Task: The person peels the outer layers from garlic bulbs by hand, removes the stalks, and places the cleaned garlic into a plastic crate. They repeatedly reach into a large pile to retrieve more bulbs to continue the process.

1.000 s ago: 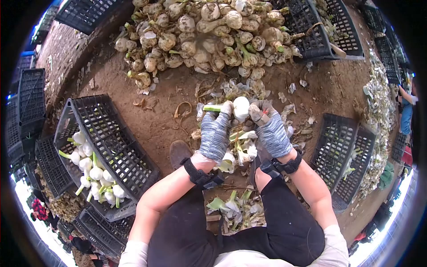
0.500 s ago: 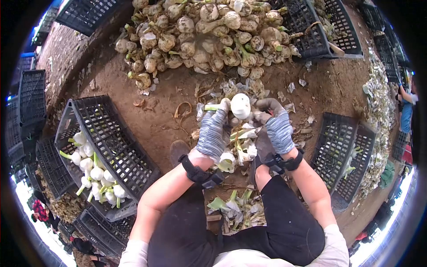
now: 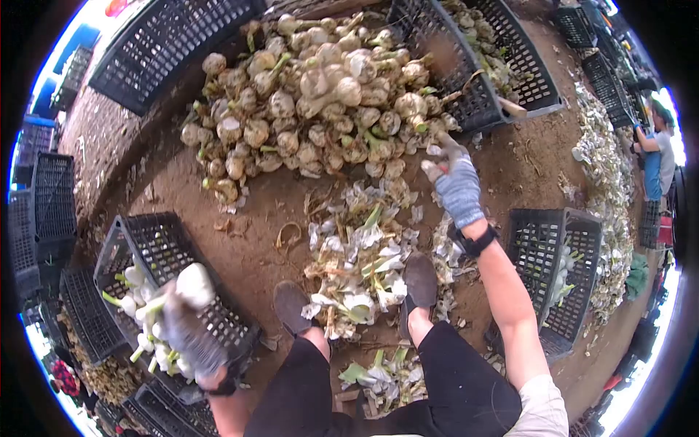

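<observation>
My left hand (image 3: 191,331), in a grey glove and smeared by motion, is closed on a white peeled garlic bulb (image 3: 195,285) with a green stem. It is over the side of the left black crate (image 3: 172,240), where several cleaned bulbs (image 3: 135,300) with trimmed stems lie. My right hand (image 3: 459,182), gloved too, reaches to the right front edge of a heap of dirty, unpeeled garlic (image 3: 313,95). Its thumb and fingers are apart, with nothing between them, close to the bulbs; whether the fingertips touch one cannot be made out.
Peeled skins and leaf scraps (image 3: 357,269) cover the ground between my shoes. Another crate (image 3: 539,255) with white bulbs stands at the right. A tilted crate (image 3: 466,73) borders the heap, and one more (image 3: 167,44) is at the upper left. A person (image 3: 655,153) is at the far right.
My hands, together at the white bulb before, have parted. The left carried the bulb left to the crate; the right let go and moved forward to the heap. The view has tilted up.
</observation>
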{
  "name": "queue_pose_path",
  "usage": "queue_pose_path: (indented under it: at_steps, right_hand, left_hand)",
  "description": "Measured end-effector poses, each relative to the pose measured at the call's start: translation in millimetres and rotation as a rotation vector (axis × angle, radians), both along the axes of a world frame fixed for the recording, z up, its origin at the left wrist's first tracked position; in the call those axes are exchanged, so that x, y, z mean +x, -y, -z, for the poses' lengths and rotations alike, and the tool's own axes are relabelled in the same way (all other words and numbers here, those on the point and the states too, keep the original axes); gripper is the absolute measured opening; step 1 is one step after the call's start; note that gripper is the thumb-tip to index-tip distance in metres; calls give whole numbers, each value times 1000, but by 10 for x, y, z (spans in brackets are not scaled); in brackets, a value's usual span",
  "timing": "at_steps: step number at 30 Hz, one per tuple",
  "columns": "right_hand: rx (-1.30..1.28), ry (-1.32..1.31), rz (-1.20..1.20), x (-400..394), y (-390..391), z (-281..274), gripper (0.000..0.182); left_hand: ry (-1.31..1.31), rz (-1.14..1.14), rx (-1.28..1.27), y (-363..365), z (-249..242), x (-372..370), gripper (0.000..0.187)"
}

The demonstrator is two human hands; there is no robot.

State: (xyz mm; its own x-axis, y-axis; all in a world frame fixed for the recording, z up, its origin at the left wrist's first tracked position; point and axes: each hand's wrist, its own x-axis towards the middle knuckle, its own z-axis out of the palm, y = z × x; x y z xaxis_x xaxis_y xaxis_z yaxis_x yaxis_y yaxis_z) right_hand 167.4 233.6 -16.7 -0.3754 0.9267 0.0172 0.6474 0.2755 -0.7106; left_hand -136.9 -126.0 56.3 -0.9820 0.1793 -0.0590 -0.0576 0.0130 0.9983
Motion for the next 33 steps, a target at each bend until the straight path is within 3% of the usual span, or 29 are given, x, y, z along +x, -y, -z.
queue_pose_path:
  at_steps: [1, 3, 4, 5, 6, 7, 9, 10, 11, 12, 14, 15, 17, 19, 21, 23, 24, 25, 27, 28, 31, 33]
  right_hand:
    - [73, 126, 9, -98, -114, -88, 53]
    - [274, 110, -145, -199, -405, 71, 53]
    - [382, 225, -146, -252, -487, 137, 51]
    - [362, 242, -191, -279, -625, 249, 44]
    - [356, 204, -115, -321, -726, 316, 39]
    - [347, 163, -42, -343, -795, 374, 35]
    - [-44, -639, 69, -344, -773, 335, 26]
    - [-164, -739, 110, -294, -638, 94, 21]
    - [-243, -827, 130, -255, -507, -99, 20]
    - [-372, -847, 128, -157, -376, -305, 21]
    - [-496, -873, 125, -38, -145, -532, 22]
    - [-490, -910, 82, -21, -42, -604, 23]
    - [-480, -955, 42, 6, 223, -848, 24]
    - [-759, -1011, -8, 14, 510, -1271, 28]
    - [-655, -882, -118, 54, 646, -1398, 37]
    - [-794, -730, -197, 95, 834, -1844, 36]
    - [-779, -809, -162, 94, 924, -1950, 35]
    - [-749, -884, -126, 95, 983, -2025, 34]
    - [-583, -911, -145, 132, 1059, -2233, 34]
    - [-582, -947, -124, 136, 1103, -2368, 33]
    - [-597, -935, -188, 191, 1091, -2621, 30]
    - [-484, -944, -236, 226, 1132, -2990, 31]
  left_hand:
    - [-221, -39, -112, -7, -291, 120, 22]
    - [-347, -45, -465, 501, -433, -113, 26]
    - [-379, -168, -423, 402, -520, -7, 27]
    - [-634, -193, -617, 716, -361, -261, 35]
    - [-641, -189, -600, 503, -416, -188, 35]
    - [-572, -134, -463, 293, -442, -45, 37]
    - [-431, -33, -193, -235, -597, 352, 41]
    - [-358, 19, -59, -338, -648, 423, 43]
    - [-396, 175, -305, -248, -453, 362, 52]
    - [-453, 401, -269, -477, -386, 385, 58]
    - [-86, 731, -55, -1026, -469, 693, 78]
    - [-61, 956, -34, -1231, -392, 749, 90]
    - [102, 1155, 47, -1583, -369, 979, 99]
    - [388, 1272, 227, -1829, -396, 1157, 102]
    - [477, 1304, 386, -2018, -588, 1307, 91]
    - [274, 1338, 385, -2031, -746, 1445, 83]
    - [170, 1363, 473, -2005, -764, 1504, 81]
    - [-100, 1339, 358, -1983, -799, 1535, 81]
    - [-282, 1312, 266, -1937, -978, 1532, 79]
    - [-566, 1273, 186, -1879, -1309, 1518, 77]
    - [12, 1358, 339, -1745, -2072, 1699, 67]
    - [-138, 1371, 385, -1661, -2402, 1741, 65]
